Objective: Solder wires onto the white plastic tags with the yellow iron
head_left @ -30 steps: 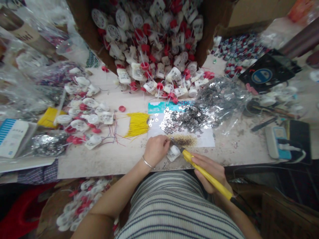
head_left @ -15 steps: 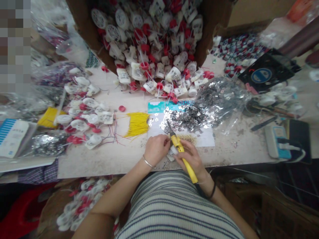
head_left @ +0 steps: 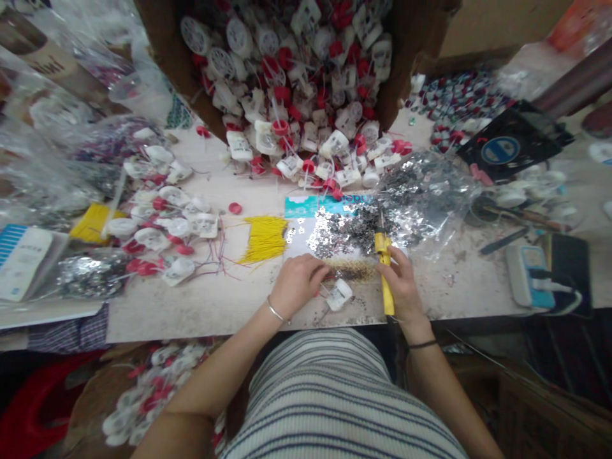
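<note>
In my right hand (head_left: 402, 284) is a yellow soldering iron (head_left: 385, 271), held upright with its tip over the dark pile of small metal pieces (head_left: 370, 226). My left hand (head_left: 301, 284) is closed, thumb against fingers, at the near edge of the paper; what it pinches is hidden. Beside those fingertips, a white plastic housing (head_left: 339, 295) lies tilted on the table, with a bit of red and thin wires near it. Left of the paper lies a bundle of yellow wires (head_left: 264, 239).
A big carton (head_left: 165, 64) of white and red parts stands at the back. More white housings (head_left: 176, 226) lie to the left. A clear bag (head_left: 430, 191) of metal pieces, a black box (head_left: 516, 137) and a white-blue power socket (head_left: 530, 274) are on the right.
My right hand has moved right with the soldering iron, away from my left hand and the white housing. The housing now shows between the hands. My left hand has barely shifted.
</note>
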Tool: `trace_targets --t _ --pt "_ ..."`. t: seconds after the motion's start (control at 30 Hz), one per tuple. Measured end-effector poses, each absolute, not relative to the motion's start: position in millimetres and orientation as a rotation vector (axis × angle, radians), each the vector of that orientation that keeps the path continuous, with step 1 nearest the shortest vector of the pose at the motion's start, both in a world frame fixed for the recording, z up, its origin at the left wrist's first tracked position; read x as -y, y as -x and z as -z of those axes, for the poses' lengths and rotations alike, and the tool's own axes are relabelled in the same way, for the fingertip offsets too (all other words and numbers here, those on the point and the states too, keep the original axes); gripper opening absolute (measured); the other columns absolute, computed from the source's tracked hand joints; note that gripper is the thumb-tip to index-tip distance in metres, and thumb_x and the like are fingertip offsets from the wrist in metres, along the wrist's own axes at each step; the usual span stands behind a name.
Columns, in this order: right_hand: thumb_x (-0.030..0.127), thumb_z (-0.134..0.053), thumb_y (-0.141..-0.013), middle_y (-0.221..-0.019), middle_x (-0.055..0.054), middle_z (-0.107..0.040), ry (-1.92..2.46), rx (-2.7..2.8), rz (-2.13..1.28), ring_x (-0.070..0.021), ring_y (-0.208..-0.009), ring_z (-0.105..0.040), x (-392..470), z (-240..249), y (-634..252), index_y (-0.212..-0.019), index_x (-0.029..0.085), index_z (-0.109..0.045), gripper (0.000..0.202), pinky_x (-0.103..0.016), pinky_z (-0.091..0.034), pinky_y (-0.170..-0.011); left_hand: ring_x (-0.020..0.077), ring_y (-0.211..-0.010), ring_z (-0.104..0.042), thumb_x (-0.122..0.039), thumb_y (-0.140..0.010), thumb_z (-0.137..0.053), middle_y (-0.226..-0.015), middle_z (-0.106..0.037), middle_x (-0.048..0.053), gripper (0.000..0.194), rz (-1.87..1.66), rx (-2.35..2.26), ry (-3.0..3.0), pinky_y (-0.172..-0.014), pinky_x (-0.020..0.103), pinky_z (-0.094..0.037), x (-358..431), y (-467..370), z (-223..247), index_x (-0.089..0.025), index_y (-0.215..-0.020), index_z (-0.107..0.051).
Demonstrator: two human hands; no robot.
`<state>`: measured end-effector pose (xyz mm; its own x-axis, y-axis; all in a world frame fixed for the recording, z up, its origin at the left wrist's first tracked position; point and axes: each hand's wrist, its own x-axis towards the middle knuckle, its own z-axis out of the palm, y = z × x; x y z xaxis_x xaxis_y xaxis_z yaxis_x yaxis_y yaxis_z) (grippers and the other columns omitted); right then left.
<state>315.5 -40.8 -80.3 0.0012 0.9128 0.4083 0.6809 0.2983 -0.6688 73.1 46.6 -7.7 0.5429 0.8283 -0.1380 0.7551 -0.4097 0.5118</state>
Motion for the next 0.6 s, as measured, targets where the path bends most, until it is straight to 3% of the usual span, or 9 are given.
trace_targets --t 0.2,0.37,0.5,0.6 --pt "0.009 -0.055 -0.083 -0.145 0.0 -0.033 1.281 1.796 -0.315 -0.0201 -0.129 -0.044 33.5 79.4 -288.9 -0.121 0.034 -0.052 0.046 -0.034 -0.051 -0.1 0.0254 -0.088 -0.059 -0.025 -0.086 -0.051 -0.093 -0.067 0.011 0.021 -0.259 -1.811 -2.384 -0.078 0.036 -0.043 -89.1 -18.9 13.9 -0.015 -0.096 -0.066" --pt "0.011 -0.055 -0.084 -0.149 0.0 -0.03 1.264 1.777 -0.349 -0.0203 -0.123 -0.051 16.9 79.8 -265.2 -0.118 0.032 -0.055 0.04 -0.032 -0.055 -0.096 0.0238 -0.086 -0.058 -0.022 -0.083 -0.055 -0.088 -0.066 0.008 0.015 -0.3 -1.743 -2.4 -0.08 0.038 -0.042 -104.9 -4.7 20.2 -0.016 -0.086 -0.068" --pt "0.009 -0.059 -0.08 -0.144 -0.001 -0.04 1.263 1.684 -0.316 -0.0232 -0.12 -0.055 24.2 63.4 -271.3 -0.113 0.03 -0.059 0.039 -0.037 -0.056 -0.093 0.0227 -0.086 -0.057 -0.023 -0.084 -0.056 -0.088 -0.066 0.006 0.014 -0.421 -1.704 -2.493 -0.082 0.039 -0.04 -107.4 -2.3 18.8 -0.019 -0.078 -0.067" --pt "0.002 -0.066 -0.071 -0.134 -0.004 -0.052 1.29 1.591 -0.181 -0.0238 -0.113 -0.06 44.1 49.3 -282.3 -0.118 0.028 -0.056 0.054 -0.038 -0.059 -0.087 0.0237 -0.092 -0.056 -0.02 -0.085 -0.053 -0.094 -0.065 0.008 0.012 -0.604 -1.697 -2.563 -0.086 0.041 -0.04 -107.1 -3.8 13.4 -0.017 -0.081 -0.064"
